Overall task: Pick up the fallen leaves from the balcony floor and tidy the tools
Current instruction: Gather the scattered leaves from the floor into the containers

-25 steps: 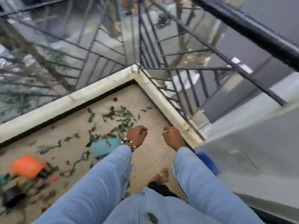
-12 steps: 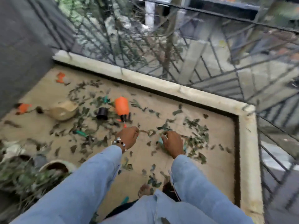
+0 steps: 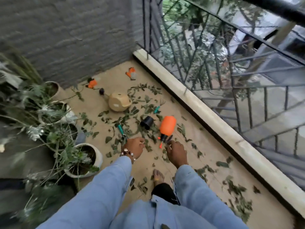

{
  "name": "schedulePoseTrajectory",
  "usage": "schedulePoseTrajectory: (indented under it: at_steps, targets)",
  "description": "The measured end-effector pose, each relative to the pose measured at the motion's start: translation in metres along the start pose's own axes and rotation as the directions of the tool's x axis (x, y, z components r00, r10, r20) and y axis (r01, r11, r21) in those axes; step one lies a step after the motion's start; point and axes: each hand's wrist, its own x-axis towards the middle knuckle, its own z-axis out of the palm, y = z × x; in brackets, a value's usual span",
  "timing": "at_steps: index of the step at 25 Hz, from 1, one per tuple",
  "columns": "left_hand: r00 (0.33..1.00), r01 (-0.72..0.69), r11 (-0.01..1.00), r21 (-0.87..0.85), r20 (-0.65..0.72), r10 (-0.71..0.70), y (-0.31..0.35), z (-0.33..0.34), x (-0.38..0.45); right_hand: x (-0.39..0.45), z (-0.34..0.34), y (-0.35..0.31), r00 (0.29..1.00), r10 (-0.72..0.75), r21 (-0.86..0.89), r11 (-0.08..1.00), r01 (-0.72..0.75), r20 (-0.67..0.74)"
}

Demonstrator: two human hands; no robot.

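Note:
Green fallen leaves (image 3: 145, 103) lie scattered over the tan balcony floor (image 3: 203, 152). Among them lie an orange spray bottle (image 3: 167, 126) on its side, a tipped black pot (image 3: 146, 122), a beige watering can (image 3: 119, 102), teal-handled tools (image 3: 121, 129) (image 3: 157, 109), and orange gloves (image 3: 131, 73) (image 3: 92, 83). My left hand (image 3: 133, 148), with a bead bracelet, hangs above the leaves near the teal-handled tool, fingers curled, nothing visible in it. My right hand (image 3: 176, 153) hangs just below the bottle's nozzle, fingers curled, apparently holding nothing.
Potted plants (image 3: 85, 156) crowd the left side against a grey wall (image 3: 69, 33). A pale stone curb (image 3: 214, 123) with a black metal railing (image 3: 231, 66) runs along the right. My bare foot (image 3: 157, 178) stands on the floor between my arms.
The view has swung left from the balcony's right corner to the wall end with the tools. Both hands stay held out in front with fingers curled.

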Motion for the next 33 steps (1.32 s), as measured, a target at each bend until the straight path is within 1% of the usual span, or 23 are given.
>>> schedulePoseTrajectory:
  at_steps: [2,4,7,10,13,15,17,20,22,24,29,33]
  targets:
    - [0.997,0.065,0.996,-0.064,-0.033,-0.067,-0.003,-0.023,0.026,0.044,-0.009,-0.022,0.995,-0.070,-0.004,0.998,0.070,0.069]
    - [0.987,0.114,0.983,-0.144,-0.098,-0.129,-0.010,-0.044,0.054,0.091,-0.021,-0.047,0.986,-0.123,-0.038,0.991,0.128,0.110]
    - [0.965,0.201,0.970,-0.140,-0.142,-0.220,-0.027,-0.072,0.081,0.147,-0.036,-0.095,0.980,-0.177,-0.008,0.984,0.178,0.095]
    - [0.940,0.271,0.955,-0.120,-0.179,-0.289,-0.059,-0.105,0.114,0.196,-0.029,-0.148,0.966,-0.238,-0.050,0.969,0.244,0.104]
    - [0.933,0.283,0.955,-0.093,-0.205,-0.296,-0.099,-0.138,0.151,0.235,-0.010,-0.200,0.945,-0.296,-0.142,0.938,0.315,0.141]
    - [0.933,0.275,0.959,-0.061,-0.224,-0.282,-0.132,-0.168,0.181,0.259,0.011,-0.248,0.931,-0.327,-0.193,0.915,0.355,0.160]
    - [0.934,0.274,0.961,-0.022,-0.234,-0.272,-0.164,-0.206,0.210,0.281,0.029,-0.303,0.923,-0.350,-0.206,0.903,0.378,0.158]
    - [0.947,0.264,0.964,0.023,-0.195,-0.255,-0.209,-0.266,0.257,0.309,0.047,-0.382,0.904,-0.394,-0.166,0.892,0.420,0.169]
    - [0.945,0.269,0.963,0.012,-0.194,-0.262,-0.238,-0.300,0.286,0.329,0.055,-0.426,0.912,-0.384,-0.130,0.907,0.402,0.142]
    - [0.943,0.268,0.963,-0.029,-0.197,-0.268,-0.257,-0.326,0.312,0.346,0.057,-0.455,0.923,-0.358,-0.124,0.918,0.376,0.141]
    - [0.958,0.239,0.971,0.003,-0.162,-0.235,-0.282,-0.373,0.378,0.419,0.053,-0.495,0.958,-0.278,-0.055,0.958,0.282,0.069]
    - [0.964,0.227,0.973,0.040,-0.151,-0.219,-0.302,-0.412,0.461,0.494,0.061,-0.535,0.976,-0.204,0.007,0.979,0.204,0.073]
